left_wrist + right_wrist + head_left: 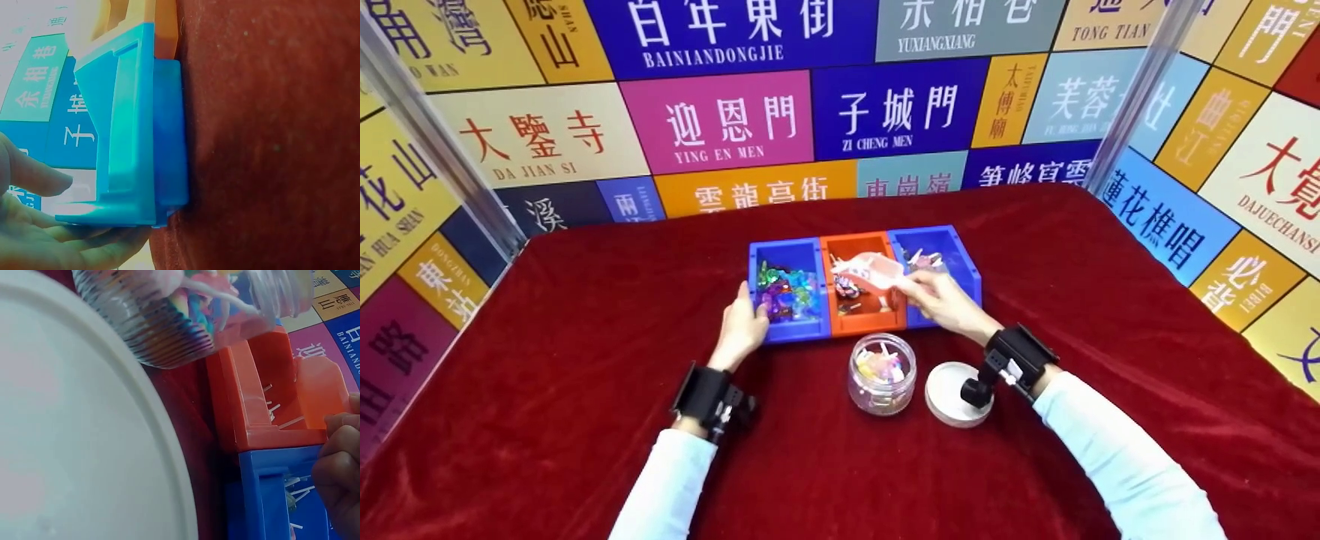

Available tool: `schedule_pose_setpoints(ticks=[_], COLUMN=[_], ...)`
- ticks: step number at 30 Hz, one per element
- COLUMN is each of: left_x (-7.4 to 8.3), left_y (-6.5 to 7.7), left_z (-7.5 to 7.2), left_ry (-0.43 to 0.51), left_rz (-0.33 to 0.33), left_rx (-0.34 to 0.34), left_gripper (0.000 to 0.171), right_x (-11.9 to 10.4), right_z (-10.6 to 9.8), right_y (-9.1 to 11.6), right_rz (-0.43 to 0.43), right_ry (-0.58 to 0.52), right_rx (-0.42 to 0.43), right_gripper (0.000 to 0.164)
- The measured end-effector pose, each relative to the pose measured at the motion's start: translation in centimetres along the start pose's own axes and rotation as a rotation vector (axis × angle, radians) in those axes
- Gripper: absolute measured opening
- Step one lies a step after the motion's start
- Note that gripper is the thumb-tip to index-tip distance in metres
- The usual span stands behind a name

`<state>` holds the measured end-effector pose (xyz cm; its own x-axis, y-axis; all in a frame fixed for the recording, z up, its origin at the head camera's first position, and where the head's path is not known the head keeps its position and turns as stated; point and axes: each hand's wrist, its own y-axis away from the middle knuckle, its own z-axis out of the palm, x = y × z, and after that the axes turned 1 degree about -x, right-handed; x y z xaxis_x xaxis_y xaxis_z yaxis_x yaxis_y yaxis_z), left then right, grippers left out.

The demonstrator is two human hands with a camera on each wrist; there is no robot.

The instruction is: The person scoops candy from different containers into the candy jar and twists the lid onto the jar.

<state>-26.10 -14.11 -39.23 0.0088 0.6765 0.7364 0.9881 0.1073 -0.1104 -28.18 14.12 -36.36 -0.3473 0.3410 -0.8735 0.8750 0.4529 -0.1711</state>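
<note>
My left hand (pixel 741 328) holds the near left corner of the left blue bin (pixel 795 332), which contains colourful translucent pieces. In the left wrist view, the thumb (pixel 48 179) lies over the bin wall while the other fingers are beneath and outside it. My right hand (pixel 949 304) grips the handle of a translucent scoop (pixel 874 270) over the orange bin (pixel 861 324). Small pieces with white sticks lie in the scoop and bin. From the right wrist, the scoop (pixel 322 382) appears tilted, with the fingers (pixel 340 467) curled at its handle.
A right blue bin (pixel 972 281) with white-stick pieces adjoins the orange one. In front stand a clear jar (pixel 883 397) of colourful pieces, without its lid, and a round white lid (pixel 949 397) below my right wrist. Red cloth (pixel 585 375) covers the table; printed panels (pixel 712 120) rise behind.
</note>
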Motion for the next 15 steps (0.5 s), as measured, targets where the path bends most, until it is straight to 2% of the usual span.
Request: schedule_pose_setpoints(ticks=[4, 7, 12, 15], left_x=[0.2, 0.5, 1.0, 1.4], left_y=[0.3, 0.6, 1.0, 1.3], left_z=[0.1, 0.2, 0.6, 0.9], left_ry=[0.021, 0.038, 0.090, 0.131], left_rz=[0.066, 0.145, 0.337, 0.444], left_rx=[0.077, 0.173, 0.333, 0.371], left_gripper=[0.055, 0.054, 0.048, 0.044], right_x=[-0.1, 0.1, 0.1, -0.1], right_z=[-0.1, -0.3, -1.0, -1.6], right_y=[0.4, 0.7, 1.4, 2.1], right_rz=[0.016, 0.020, 0.024, 0.030], right_ry=[-0.032, -0.051, -0.072, -0.078], right_rx=[0.000, 0.001, 0.000, 0.005], right_gripper=[0.026, 0.026, 0.027, 0.027])
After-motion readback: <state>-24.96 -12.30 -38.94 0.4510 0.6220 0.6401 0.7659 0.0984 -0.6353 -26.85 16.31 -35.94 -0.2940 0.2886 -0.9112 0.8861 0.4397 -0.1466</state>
